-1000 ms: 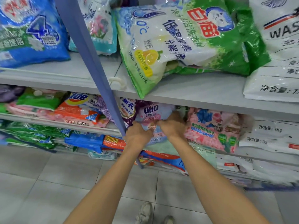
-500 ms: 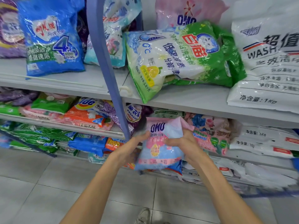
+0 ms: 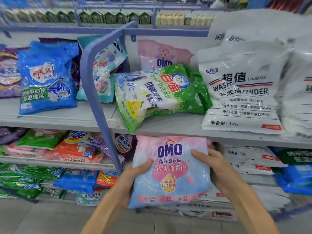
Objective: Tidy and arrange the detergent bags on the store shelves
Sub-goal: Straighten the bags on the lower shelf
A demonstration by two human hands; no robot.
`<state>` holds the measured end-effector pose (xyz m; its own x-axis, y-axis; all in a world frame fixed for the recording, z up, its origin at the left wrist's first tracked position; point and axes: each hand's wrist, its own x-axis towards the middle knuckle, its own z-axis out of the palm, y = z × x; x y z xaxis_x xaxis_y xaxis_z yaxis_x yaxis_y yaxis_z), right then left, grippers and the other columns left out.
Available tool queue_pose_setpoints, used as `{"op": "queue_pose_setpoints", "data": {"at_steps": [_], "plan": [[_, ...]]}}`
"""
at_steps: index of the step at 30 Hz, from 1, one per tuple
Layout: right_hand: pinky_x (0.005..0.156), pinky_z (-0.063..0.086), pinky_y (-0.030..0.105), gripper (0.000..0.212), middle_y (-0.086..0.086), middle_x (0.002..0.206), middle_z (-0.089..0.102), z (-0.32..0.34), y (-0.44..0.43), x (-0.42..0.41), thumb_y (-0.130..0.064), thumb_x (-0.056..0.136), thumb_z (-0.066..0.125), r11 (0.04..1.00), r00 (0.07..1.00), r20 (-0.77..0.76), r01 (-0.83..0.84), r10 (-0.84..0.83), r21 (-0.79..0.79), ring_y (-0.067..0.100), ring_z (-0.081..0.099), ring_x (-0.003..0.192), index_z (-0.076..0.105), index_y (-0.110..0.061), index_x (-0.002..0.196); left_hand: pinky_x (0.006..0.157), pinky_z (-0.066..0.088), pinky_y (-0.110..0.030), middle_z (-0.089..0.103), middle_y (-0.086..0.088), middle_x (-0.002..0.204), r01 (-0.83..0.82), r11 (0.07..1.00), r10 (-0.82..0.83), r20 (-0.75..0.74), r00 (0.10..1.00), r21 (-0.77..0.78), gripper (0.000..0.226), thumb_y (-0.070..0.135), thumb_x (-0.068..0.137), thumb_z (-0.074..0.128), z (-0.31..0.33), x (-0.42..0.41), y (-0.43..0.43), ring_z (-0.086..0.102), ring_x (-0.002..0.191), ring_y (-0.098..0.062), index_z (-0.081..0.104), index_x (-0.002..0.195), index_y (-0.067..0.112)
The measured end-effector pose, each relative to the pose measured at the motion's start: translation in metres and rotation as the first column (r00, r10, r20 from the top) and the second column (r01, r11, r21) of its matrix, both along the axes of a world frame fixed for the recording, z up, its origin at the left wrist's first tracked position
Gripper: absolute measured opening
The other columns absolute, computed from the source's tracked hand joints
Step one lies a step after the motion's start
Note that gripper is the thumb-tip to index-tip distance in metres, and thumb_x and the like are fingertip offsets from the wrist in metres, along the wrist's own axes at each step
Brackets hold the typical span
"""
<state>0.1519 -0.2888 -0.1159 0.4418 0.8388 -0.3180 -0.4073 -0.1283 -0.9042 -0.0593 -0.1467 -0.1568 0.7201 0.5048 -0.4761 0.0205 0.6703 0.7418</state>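
I hold a pink-and-blue OMO detergent bag [image 3: 170,173] upright in front of the shelves, its label facing me. My left hand [image 3: 130,179] grips its left edge with the thumb across the front. My right hand [image 3: 217,169] grips its right edge, fingers curled over the front. Above it, on the upper shelf [image 3: 168,127], a green-and-white bag [image 3: 158,93] lies tilted, and a second pink OMO bag [image 3: 160,54] stands behind it against the back wall.
A blue shelf upright [image 3: 94,92] runs down just left of the held bag. A blue bag [image 3: 45,78] stands at upper left, large white bags [image 3: 241,88] at upper right. The lower shelves hold orange, green, blue and white bags. Grey floor tiles [image 3: 42,217] lie below.
Both hands have pulled the OMO bag out of the middle shelf and raised it toward me, turning it upright. My view has tilted up to show the top shelf.
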Motion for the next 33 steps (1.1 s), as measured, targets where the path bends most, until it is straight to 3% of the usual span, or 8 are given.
{"op": "queue_pose_setpoints", "data": {"at_steps": [5,8,12,16,20,25,29,33], "plan": [[0.075,0.064,0.048,0.050,0.023,0.111,0.075,0.011,-0.009,-0.003,-0.018,0.070,0.077,0.997,0.998,-0.050,0.035,-0.031,0.069,0.041,0.075,0.094,0.069,-0.005,0.118,0.079,0.062,-0.052,0.072,-0.026,0.115,0.059,0.988,-0.076,0.118,0.990,0.142,0.074,0.041,0.040,0.103,0.025,-0.003,-0.006,0.073,0.098,-0.042,0.080,0.105,0.014],[0.065,0.064,0.046,0.050,0.020,0.105,0.077,0.027,-0.002,0.003,-0.010,0.073,0.084,0.986,0.995,-0.022,0.096,-0.093,0.134,0.037,0.077,0.084,0.065,-0.008,0.119,0.088,0.060,-0.055,0.071,-0.024,0.121,-0.021,0.975,-0.007,0.128,0.992,0.220,0.080,0.054,0.055,0.096,0.044,0.010,0.000,0.071,0.107,-0.043,0.073,0.120,0.014],[0.069,0.063,0.049,0.054,0.017,0.114,0.075,0.038,0.009,0.013,-0.017,0.082,0.072,0.975,0.992,0.026,0.119,-0.126,0.189,0.039,0.075,0.095,0.055,-0.016,0.133,0.104,0.049,-0.057,0.072,-0.017,0.123,-0.123,0.959,0.104,0.089,0.991,0.256,0.054,0.051,0.088,0.063,0.059,0.026,0.007,0.069,0.113,-0.039,0.067,0.128,0.016],[0.078,0.061,0.056,0.063,0.018,0.115,0.075,0.037,0.014,0.019,-0.008,0.079,0.075,0.973,0.991,0.007,0.131,-0.135,0.190,0.042,0.074,0.098,0.053,-0.020,0.136,0.108,0.044,-0.063,0.068,-0.021,0.130,-0.134,0.973,0.109,0.136,0.985,0.186,0.051,0.042,0.087,0.074,0.062,0.027,0.009,0.065,0.119,-0.043,0.069,0.129,0.014],[0.069,0.064,0.050,0.052,0.024,0.108,0.075,0.036,0.017,0.018,0.008,0.081,0.070,0.963,0.984,-0.074,0.176,-0.164,0.205,0.039,0.075,0.085,0.059,-0.006,0.130,0.107,0.045,-0.064,0.068,-0.021,0.129,-0.155,0.964,0.122,0.159,0.980,0.215,0.078,0.045,0.066,0.091,0.073,0.035,0.007,0.066,0.118,-0.043,0.065,0.132,0.011],[0.059,0.062,0.036,0.030,0.017,0.097,0.079,0.044,0.019,0.011,-0.015,0.084,0.074,0.949,0.977,-0.087,0.210,-0.195,0.236,0.028,0.078,0.078,0.070,-0.006,0.112,0.094,0.056,-0.055,0.077,-0.016,0.108,-0.209,0.900,0.197,0.071,0.978,0.383,0.056,0.049,0.079,0.074,0.092,0.045,0.001,0.075,0.097,-0.038,0.069,0.119,0.010],[0.053,0.059,0.027,0.020,0.015,0.093,0.079,0.060,0.031,0.015,-0.012,0.090,0.072,0.943,0.978,-0.018,0.205,-0.207,0.262,0.023,0.078,0.072,0.072,-0.005,0.108,0.079,0.060,-0.047,0.078,-0.015,0.105,-0.277,0.889,0.238,0.148,0.960,0.364,0.038,0.041,0.092,0.063,0.103,0.043,0.005,0.076,0.091,-0.036,0.070,0.116,0.013],[0.081,0.063,0.044,0.026,0.017,0.102,0.078,0.073,0.057,0.022,-0.017,0.086,0.076,0.946,0.980,0.015,0.186,-0.197,0.265,0.031,0.077,0.090,0.074,-0.006,0.109,0.080,0.059,-0.047,0.078,-0.015,0.106,-0.345,0.852,0.293,0.187,0.938,0.395,0.034,0.041,0.096,0.061,0.112,0.044,0.027,0.076,0.091,-0.035,0.070,0.116,0.015]]}}
